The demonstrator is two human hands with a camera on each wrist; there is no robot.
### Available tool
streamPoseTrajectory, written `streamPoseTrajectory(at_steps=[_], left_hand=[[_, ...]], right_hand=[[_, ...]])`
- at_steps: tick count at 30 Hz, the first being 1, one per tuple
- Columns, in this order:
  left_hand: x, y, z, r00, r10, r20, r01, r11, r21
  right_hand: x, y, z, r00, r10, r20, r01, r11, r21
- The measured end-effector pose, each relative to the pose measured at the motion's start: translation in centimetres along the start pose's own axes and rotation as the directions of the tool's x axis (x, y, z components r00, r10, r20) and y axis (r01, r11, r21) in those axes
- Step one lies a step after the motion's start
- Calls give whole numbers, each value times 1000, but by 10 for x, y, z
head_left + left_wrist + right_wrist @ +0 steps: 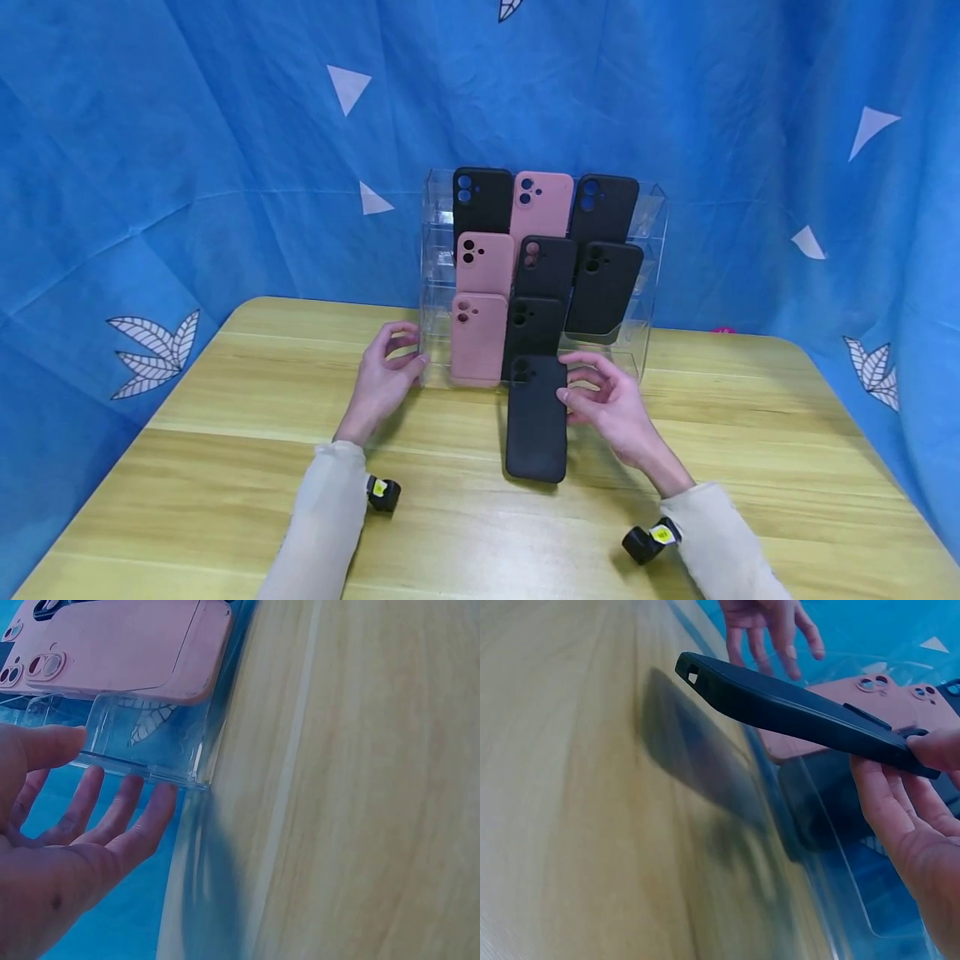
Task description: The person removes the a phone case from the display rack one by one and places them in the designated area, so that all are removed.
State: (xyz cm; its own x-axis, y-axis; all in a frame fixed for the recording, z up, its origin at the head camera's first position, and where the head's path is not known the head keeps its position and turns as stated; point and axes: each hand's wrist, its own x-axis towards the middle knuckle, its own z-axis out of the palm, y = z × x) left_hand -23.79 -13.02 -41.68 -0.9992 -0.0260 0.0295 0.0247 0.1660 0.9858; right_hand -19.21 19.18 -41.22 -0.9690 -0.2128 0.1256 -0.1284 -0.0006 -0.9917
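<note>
My right hand [611, 408] pinches a black phone case [536, 425] by its right side, near the camera-cutout end. The case is tilted in front of the rack, and in the right wrist view its lower end, with a port opening, hangs over the table. At the left side of a clear acrylic display rack [435, 275], my left hand [381, 379] has its thumb and fingertips right at the side panel, the fingers loosely extended. Nearest to it in the bottom tier stands a pink phone case [478, 337]. Beside that is another black case [531, 321], partly hidden by the held one.
Higher tiers hold more cases: a pink one [542, 200], a black one [482, 196] and several others. A blue curtain [262, 167] hangs behind the rack. The wooden table [225, 433] reaches out to both sides.
</note>
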Motion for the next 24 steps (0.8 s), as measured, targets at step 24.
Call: streamPoseTrajectory(at_steps=[24], left_hand=[[0, -2, -2, 1000, -3, 17, 3, 1000, 1]], right_hand=[[3, 15, 23, 996, 47, 71, -20, 940, -341]])
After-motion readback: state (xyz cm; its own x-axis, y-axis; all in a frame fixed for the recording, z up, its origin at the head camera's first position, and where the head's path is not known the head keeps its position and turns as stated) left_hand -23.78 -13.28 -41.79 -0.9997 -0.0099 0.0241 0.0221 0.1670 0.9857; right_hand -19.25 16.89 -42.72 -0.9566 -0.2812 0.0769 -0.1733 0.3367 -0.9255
